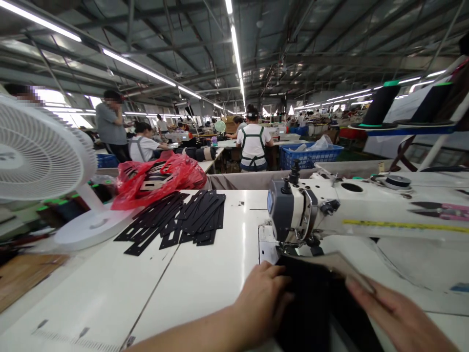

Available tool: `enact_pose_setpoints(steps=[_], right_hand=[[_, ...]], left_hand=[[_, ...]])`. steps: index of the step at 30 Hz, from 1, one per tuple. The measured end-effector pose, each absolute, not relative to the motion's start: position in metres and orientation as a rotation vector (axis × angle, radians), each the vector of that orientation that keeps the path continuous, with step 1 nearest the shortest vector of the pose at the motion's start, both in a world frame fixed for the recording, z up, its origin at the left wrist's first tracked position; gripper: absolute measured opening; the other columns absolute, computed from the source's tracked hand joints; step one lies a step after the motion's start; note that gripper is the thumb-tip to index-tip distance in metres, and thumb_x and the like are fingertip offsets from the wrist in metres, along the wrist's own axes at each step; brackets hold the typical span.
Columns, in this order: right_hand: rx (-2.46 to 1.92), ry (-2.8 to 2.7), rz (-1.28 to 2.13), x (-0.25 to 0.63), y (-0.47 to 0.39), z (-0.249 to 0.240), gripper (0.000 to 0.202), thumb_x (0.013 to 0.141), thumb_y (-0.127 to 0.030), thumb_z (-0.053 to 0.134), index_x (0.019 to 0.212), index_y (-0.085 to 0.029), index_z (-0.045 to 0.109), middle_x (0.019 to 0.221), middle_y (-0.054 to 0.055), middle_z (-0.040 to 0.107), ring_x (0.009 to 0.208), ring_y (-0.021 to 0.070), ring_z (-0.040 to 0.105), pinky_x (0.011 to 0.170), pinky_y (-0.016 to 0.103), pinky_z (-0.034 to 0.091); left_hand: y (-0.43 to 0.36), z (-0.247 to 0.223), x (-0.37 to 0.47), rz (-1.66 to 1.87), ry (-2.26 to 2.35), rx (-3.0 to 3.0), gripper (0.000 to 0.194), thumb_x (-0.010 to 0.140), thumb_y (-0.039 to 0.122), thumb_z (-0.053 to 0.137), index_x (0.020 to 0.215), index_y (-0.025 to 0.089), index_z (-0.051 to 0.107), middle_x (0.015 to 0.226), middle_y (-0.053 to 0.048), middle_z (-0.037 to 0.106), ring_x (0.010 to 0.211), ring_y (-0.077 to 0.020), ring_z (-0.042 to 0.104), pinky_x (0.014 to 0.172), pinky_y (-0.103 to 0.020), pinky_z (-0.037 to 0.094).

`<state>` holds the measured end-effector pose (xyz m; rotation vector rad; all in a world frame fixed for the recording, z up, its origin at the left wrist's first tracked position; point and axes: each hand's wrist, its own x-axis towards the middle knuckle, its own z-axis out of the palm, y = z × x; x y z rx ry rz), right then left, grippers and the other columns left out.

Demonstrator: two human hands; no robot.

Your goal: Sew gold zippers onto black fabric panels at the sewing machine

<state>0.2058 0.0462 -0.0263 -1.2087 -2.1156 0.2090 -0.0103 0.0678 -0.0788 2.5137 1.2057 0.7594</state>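
in my head camera's view, two bare hands work black material (306, 303) at a white sewing machine (340, 205) on the near right of a white tabletop (205, 288), inside a busy workshop. the left hand (260, 298) lies on the material's left edge with its fingers curled; whether it pinches or merely presses, i cannot tell. the right hand (392, 308), slightly blurred, grasps the right side of the piece, where a beige layer (340, 266) shows along the far edge. the far end of the black material sits just beside the machine's needle area, which i cannot see clearly.

to the left of the machine, flat black strips (201, 217) with slots are heaped on the tabletop, overlapping at angles. a red plastic bag (161, 176) sits just beyond them, and a white fan (40, 146) stands at left. on the machine's arm i see pink-handled snips (452, 211) and a yellow measuring tape (403, 225); dark thread cones (381, 105) stand on a blue rack at far right. farther off, a person in a white top with green straps (252, 142) sits facing away, left of a blue basket (311, 154), while a person in grey (111, 122) stands at far left.
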Motion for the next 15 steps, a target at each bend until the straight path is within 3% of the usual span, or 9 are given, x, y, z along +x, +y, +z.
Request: enact_pose_setpoints(steps=[4,8,11,15], right_hand=[[-1.257,-2.053,0.469,0.225,0.072,0.002,0.036,0.090,-0.046,0.040,0.105,-0.032,0.069,0.094,0.001,0.071,0.081,0.0247,0.068,0.076,0.030,0.056],[-1.161,-2.178,0.522,0.224,0.081,0.005,0.035,0.090,-0.045,0.040,0.111,-0.033,0.066,0.098,0.000,0.070,0.090,0.0251,0.067,0.083,0.033,0.054],[-1.105,-2.261,0.551,0.221,0.079,0.006,0.035,0.091,-0.043,0.040,0.114,-0.030,0.063,0.105,0.001,0.068,0.094,0.0240,0.065,0.081,0.034,0.055],[-1.065,-2.237,0.085,0.216,0.051,-0.011,0.034,0.092,-0.032,0.042,0.124,-0.028,0.055,0.111,0.003,0.065,0.097,0.0237,0.063,0.083,0.035,0.053]], left_hand=[[0.068,-0.075,0.012,0.980,1.045,2.268,0.020,0.083,0.010,0.056,0.098,0.021,0.064,0.095,-0.001,0.068,0.085,-0.0157,0.064,0.077,-0.026,0.052],[0.086,-0.069,0.005,1.339,1.172,2.339,0.013,0.079,0.017,0.066,0.092,0.019,0.064,0.088,-0.003,0.066,0.083,-0.0188,0.061,0.074,-0.031,0.049],[0.097,-0.069,0.004,1.373,1.132,2.492,0.016,0.077,0.024,0.071,0.091,0.021,0.065,0.084,-0.002,0.066,0.079,-0.0185,0.060,0.070,-0.031,0.047],[0.101,-0.069,0.009,1.372,1.147,2.474,0.005,0.077,0.018,0.067,0.076,0.020,0.063,0.078,-0.001,0.062,0.074,-0.0166,0.059,0.067,-0.028,0.046]])
